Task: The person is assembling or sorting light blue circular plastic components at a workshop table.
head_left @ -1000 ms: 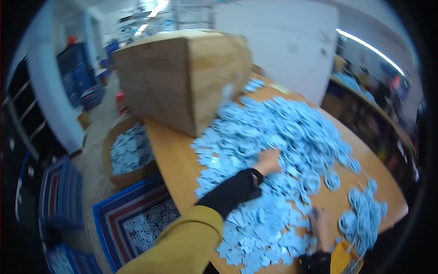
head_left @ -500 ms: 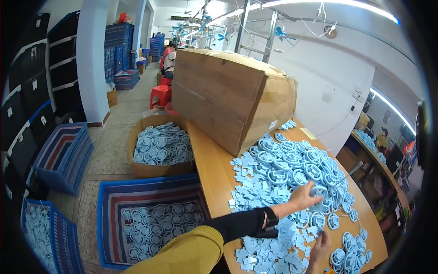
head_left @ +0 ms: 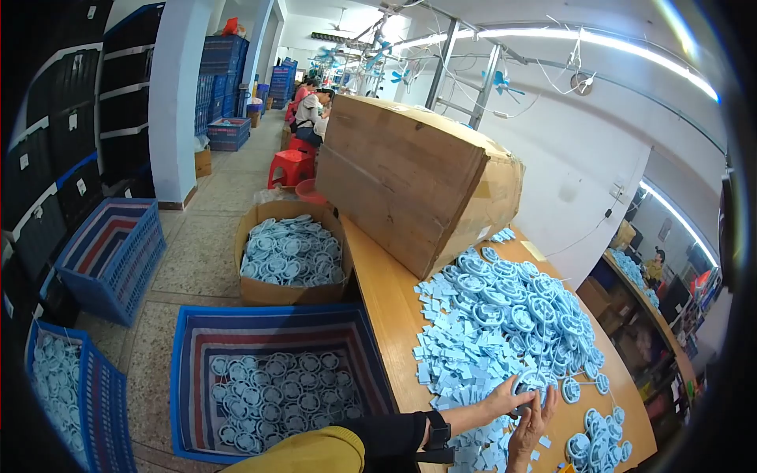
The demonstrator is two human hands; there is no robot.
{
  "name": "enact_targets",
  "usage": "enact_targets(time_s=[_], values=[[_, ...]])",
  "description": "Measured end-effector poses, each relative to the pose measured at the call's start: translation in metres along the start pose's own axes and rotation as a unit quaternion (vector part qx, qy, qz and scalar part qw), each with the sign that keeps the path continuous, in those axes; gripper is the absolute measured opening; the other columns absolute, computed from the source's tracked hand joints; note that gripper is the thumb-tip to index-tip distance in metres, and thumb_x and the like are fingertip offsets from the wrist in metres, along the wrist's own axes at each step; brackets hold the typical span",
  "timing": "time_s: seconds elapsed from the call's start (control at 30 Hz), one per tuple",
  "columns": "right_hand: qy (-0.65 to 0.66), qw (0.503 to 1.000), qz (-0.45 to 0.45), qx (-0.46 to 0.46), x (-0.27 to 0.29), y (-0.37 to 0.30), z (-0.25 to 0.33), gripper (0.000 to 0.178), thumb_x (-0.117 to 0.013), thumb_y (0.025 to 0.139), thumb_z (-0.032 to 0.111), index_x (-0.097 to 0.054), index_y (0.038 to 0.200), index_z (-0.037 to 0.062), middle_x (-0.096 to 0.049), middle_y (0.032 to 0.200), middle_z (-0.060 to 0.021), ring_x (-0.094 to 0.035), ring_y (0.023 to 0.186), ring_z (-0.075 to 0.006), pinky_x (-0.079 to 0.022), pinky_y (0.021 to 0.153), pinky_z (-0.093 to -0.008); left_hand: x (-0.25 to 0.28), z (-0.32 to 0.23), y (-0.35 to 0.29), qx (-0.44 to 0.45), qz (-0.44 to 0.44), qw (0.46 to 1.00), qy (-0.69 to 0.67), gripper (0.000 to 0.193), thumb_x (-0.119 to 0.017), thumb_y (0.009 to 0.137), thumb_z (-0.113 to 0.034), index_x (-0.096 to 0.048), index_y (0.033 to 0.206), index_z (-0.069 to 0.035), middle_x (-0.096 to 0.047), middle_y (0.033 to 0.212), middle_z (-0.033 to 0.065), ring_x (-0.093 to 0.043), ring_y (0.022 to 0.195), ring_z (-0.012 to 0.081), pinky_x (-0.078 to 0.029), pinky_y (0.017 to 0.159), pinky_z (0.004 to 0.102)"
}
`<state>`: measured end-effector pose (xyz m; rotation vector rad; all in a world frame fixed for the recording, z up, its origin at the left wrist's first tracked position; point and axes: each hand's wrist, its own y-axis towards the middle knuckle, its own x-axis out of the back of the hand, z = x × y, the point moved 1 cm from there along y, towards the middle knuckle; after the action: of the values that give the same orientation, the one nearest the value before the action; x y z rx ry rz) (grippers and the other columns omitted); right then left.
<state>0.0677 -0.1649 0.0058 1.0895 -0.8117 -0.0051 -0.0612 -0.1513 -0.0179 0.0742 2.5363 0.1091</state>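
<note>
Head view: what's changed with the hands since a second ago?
The left hand has come off the pile toward the body, now holding a round blue piece. The right hand, apart before, has joined it, fingers at the piece. The camera has swung too, shifting the picture. The cardboard box still sits on the table.
</note>
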Motion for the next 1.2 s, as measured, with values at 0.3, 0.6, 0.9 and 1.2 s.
enact_targets(time_s=[0.3, 0.6, 0.9, 1.2], values=[[0.502, 0.803, -0.101, -0.305, -0.004, -0.028, -0.060, 0.040, -0.046, 0.097, 0.012, -0.040, 0.135, -0.0009, -0.052, 0.125, -0.0122, -0.055, 0.111, -0.0200, -0.046, 0.091, -0.0319, -0.010, 0.011, 0.011, -0.096, -0.012, 0.980, 0.173, 0.052, -0.068, 0.083, -0.026, -0.049, 0.123, 0.002, -0.062, 0.104, 0.0091, -0.056, 0.094, 0.0122, -0.048, 0.081, 0.0275], [0.442, 0.776, -0.086, -0.441, -0.013, -0.028, -0.072, 0.044, -0.062, 0.089, 0.015, -0.051, 0.129, -0.0008, -0.054, 0.125, -0.0095, -0.052, 0.110, -0.0164, -0.043, 0.093, -0.0301, 0.001, 0.007, 0.035, -0.087, 0.049, 0.976, 0.191, 0.038, -0.067, 0.080, -0.011, -0.053, 0.114, 0.000, -0.064, 0.099, 0.0080, -0.062, 0.085, 0.0142, -0.053, 0.073, 0.0296], [0.511, 0.724, -0.006, -0.463, 0.004, -0.036, -0.092, 0.050, -0.069, 0.085, 0.022, -0.051, 0.127, 0.0019, -0.060, 0.114, -0.0091, -0.057, 0.103, -0.0177, -0.044, 0.091, -0.0328, -0.013, 0.023, 0.042, 0.123, 0.105, 0.983, 0.083, 0.057, -0.070, 0.080, -0.019, -0.043, 0.129, -0.010, -0.057, 0.110, 0.0045, -0.058, 0.099, 0.0170, -0.051, 0.076, 0.0329], [0.483, 0.669, -0.027, -0.563, 0.021, -0.063, -0.137, 0.040, -0.072, 0.083, 0.024, -0.054, 0.116, 0.0079, -0.063, 0.100, -0.0014, -0.059, 0.089, -0.0107, -0.047, 0.075, -0.0270, -0.036, 0.048, 0.097, 0.082, 0.209, 0.914, 0.338, 0.052, -0.072, 0.080, -0.022, -0.050, 0.122, -0.001, -0.060, 0.101, 0.0057, -0.058, 0.086, 0.0128, -0.048, 0.074, 0.0272]])
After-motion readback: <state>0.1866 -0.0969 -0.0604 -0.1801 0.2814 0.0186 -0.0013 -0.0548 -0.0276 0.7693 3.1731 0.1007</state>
